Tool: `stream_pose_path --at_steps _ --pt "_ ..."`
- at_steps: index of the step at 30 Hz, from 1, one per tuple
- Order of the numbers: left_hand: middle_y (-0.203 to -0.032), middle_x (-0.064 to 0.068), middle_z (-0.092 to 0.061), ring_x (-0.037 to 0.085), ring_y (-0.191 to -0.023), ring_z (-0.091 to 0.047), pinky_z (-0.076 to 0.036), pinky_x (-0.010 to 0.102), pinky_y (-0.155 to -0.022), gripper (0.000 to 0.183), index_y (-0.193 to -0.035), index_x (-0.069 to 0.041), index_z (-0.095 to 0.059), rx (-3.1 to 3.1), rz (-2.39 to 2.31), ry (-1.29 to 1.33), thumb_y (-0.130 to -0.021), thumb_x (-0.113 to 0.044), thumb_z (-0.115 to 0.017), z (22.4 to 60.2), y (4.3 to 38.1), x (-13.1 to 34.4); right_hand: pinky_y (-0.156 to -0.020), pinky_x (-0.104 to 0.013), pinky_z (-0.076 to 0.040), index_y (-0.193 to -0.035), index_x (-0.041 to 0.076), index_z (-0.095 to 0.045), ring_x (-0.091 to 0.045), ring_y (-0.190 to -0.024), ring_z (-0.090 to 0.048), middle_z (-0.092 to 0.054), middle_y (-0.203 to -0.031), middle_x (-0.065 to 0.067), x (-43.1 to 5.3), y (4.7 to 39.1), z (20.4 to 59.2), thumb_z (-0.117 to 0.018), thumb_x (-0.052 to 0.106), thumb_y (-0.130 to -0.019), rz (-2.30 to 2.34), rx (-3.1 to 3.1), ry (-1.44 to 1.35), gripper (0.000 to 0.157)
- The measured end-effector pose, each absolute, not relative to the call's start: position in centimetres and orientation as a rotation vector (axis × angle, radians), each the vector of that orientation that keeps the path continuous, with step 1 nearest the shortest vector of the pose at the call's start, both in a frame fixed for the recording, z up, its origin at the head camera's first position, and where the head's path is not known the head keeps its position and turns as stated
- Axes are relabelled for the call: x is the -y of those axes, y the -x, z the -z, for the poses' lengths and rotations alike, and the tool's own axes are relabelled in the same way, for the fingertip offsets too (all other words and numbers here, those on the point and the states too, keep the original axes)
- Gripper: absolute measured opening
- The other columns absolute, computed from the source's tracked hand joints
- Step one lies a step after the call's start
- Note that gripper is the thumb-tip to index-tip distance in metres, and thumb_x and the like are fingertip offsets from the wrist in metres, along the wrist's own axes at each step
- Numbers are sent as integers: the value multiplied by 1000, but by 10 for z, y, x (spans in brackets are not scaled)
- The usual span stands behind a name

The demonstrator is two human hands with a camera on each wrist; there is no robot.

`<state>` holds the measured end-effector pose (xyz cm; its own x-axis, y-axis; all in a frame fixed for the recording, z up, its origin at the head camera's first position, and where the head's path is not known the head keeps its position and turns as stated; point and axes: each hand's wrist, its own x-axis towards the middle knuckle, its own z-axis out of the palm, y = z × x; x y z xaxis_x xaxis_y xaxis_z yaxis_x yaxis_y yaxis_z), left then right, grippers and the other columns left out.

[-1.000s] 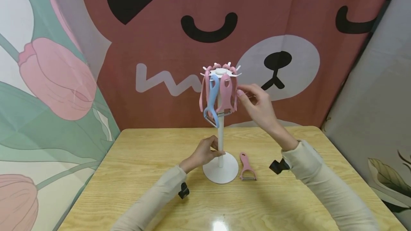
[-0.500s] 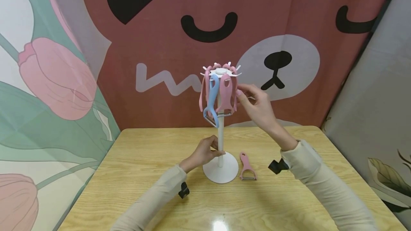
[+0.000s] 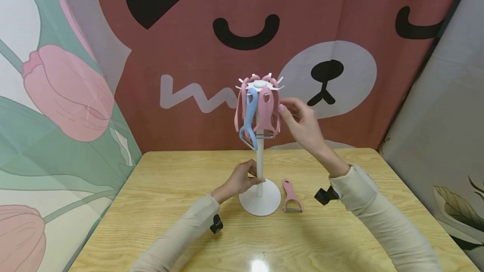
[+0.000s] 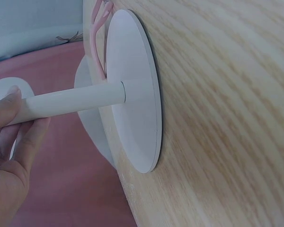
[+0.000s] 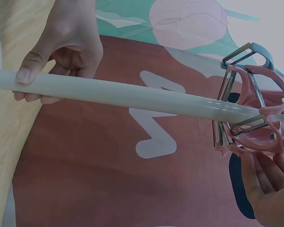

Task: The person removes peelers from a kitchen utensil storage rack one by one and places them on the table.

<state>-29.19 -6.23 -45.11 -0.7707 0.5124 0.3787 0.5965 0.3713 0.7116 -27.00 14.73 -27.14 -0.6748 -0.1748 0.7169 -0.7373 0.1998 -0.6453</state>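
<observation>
A white stand (image 3: 259, 160) rises from a round base (image 3: 260, 205), with several peelers hung on the hooks around its top. At the front hang a blue peeler (image 3: 250, 110) and a pink peeler (image 3: 266, 110), blades down. Low on the pole, my left hand (image 3: 237, 179) grips it between thumb and fingers, as the left wrist view also shows. My right hand (image 3: 305, 124) is up at the right side of the rack, thumb and fingertips pinching a pink peeler (image 5: 255, 142) there. That peeler is mostly hidden in the head view.
Another pink peeler (image 3: 290, 194) lies on the wooden table (image 3: 181, 230), just right of the base. Behind the table hangs a reddish-brown curtain (image 3: 181, 53) with a bear face. A black wrist camera (image 3: 326, 196) sits at my right sleeve.
The front pink peeler has swung slightly, its blade now lower and more level. My right hand has shifted only a little; my left hand stays on the pole.
</observation>
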Motion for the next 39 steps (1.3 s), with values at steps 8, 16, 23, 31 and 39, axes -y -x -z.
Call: stream_pose_path --at_steps 8,16,23,31,39 --pt "-90 6 -69 15 -83 -68 -55 23 -73 23 -99 -2 -59 2534 1378 1018 -86 -7 -78 452 291 62 -82 -22 -50 -121 -9 -58 -12 -94 -62 -66 -106 -22 -148 269 273 -53 4 -102 -1539 1972 -850 23" --pt "-89 7 -69 19 -82 -69 -55 23 -72 23 -98 -1 -59 2521 1364 1024 -86 -6 -78 453 290 61 -87 -22 -50 -127 -8 -59 -13 -99 -61 -64 -112 -21 -150 269 275 -52 6 -103 -1536 2020 -888 29" --pt "-90 7 -69 19 -82 -69 -55 23 -73 23 -99 -1 -59 2512 1372 1038 -86 -5 -77 454 290 62 -89 -22 -49 -128 -8 -59 -13 -101 -61 -62 -115 -22 -152 268 277 -52 6 -103 -1557 2028 -905 29" --pt "-90 7 -70 20 -82 -69 -55 23 -73 23 -98 -1 -59 2508 1369 1039 -86 -6 -78 452 291 64 -82 -21 -51 -126 -10 -59 -17 -95 -60 -61 -112 -21 -151 268 278 -53 1 -101 -1590 1993 -941 27" --pt "-90 7 -70 19 -82 -69 -55 23 -73 23 -98 -2 -59 2525 1363 1028 -86 -6 -78 451 291 63 -81 -25 -51 -125 -7 -61 -19 -94 -61 -62 -110 -20 -151 265 276 -54 6 -102 -1598 2020 -897 27"
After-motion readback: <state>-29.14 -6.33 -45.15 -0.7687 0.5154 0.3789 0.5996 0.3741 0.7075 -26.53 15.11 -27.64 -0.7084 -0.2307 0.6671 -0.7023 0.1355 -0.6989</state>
